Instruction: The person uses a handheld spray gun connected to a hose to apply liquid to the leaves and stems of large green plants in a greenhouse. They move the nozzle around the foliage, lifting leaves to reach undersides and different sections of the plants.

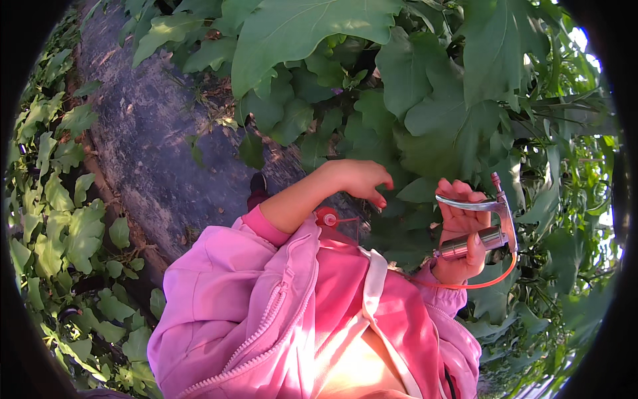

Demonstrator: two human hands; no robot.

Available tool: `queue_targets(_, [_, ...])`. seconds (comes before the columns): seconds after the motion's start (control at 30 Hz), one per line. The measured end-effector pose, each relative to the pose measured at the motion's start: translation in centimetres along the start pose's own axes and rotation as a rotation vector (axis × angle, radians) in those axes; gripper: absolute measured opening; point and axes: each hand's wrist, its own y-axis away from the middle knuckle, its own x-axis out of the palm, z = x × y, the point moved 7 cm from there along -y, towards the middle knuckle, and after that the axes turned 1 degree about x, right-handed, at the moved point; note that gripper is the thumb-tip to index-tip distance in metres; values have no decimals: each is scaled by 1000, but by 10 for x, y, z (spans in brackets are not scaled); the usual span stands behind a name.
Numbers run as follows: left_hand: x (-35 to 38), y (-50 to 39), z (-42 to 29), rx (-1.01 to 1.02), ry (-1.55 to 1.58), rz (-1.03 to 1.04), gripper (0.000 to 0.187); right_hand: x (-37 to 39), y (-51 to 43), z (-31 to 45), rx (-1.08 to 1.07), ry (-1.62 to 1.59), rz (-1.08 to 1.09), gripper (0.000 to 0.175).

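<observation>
My right hand (461, 234), palm up, holds a metal continuous syringe (473, 244) with a steel barrel and a curved lever handle. The thumb lies over the barrel, and the fingers are behind the lever. From the syringe an orange tube (491, 285) loops below the wrist towards my jacket. To the left, my left hand (366, 182) hangs in front of the leaves with bent fingers apart and nothing in it. Close by its forearm is a round red container (326, 218) with a pale cap and a thin red tube. Broad eggplant leaves (438, 119) rise beyond both hands.
Dark ground sheeting (154, 134) runs along the left, with a dark shoe (258, 183) on it. Another row of eggplant plants (75, 224) borders it, with dark fruit (69, 312) low among the leaves. Dense foliage (558, 249) stands at the right.
</observation>
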Motion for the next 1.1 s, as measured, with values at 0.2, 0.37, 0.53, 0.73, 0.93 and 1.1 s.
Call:
queue_targets(0.2, [-94,42,153,-299,-168,-474,42,96,-47,-81,289,49,64,63])
queue_targets(0.37, [-147,-4,217,-214,-327,-711,43,121,-50,-139,515,24,-33,56])
queue_targets(0.53, [-164,-35,249,-341,-444,-517,42,111,-47,-139,513,-22,-115,54])
queue_targets(0.73, [-155,-35,259,-385,-529,-133,43,83,-66,-121,407,-1,-133,56])
queue_targets(0.93, [-150,-21,261,-438,-524,214,44,51,-79,-99,242,-56,-109,55])
queue_targets(1.1, [-107,-36,234,-441,-422,87,60,35,-99,-96,209,-185,-89,53])
